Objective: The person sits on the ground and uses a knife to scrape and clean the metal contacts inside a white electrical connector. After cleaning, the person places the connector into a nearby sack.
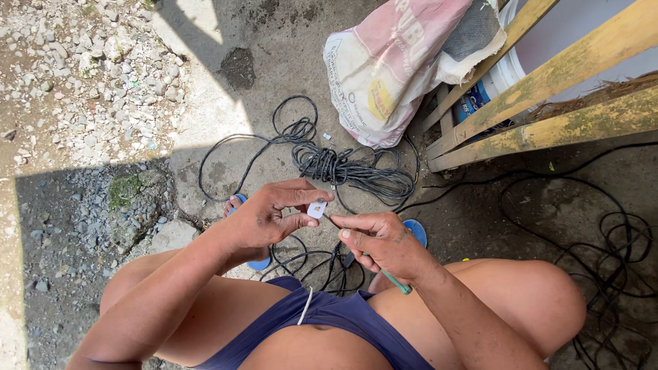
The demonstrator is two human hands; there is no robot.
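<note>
I am squatting over a rough, cracked concrete floor [226, 103], part in hard sun and part in shadow, with loose grey gravel [82, 75] spreading along its left edge and a mossy stone [133, 199] sitting where the gravel is meeting the concrete. Ahead of me a bundle of thin black cable [349, 168] is lying coiled and tangled in the middle of the floor, its loops trailing toward my feet; more black wire [610, 240] is sprawling along the right edge. At the top right a crumpled woven sack [391, 68] is leaning against weathered yellow wooden slats [548, 75], so the open room is lying mostly to the left. My left hand [264, 219] is pinching a small white plastic plug [317, 209] between thumb and fingertips, just above my knees. My right hand [384, 243] is clenching around a slim green-handled screwdriver [397, 282], its tip touching the plug
</note>
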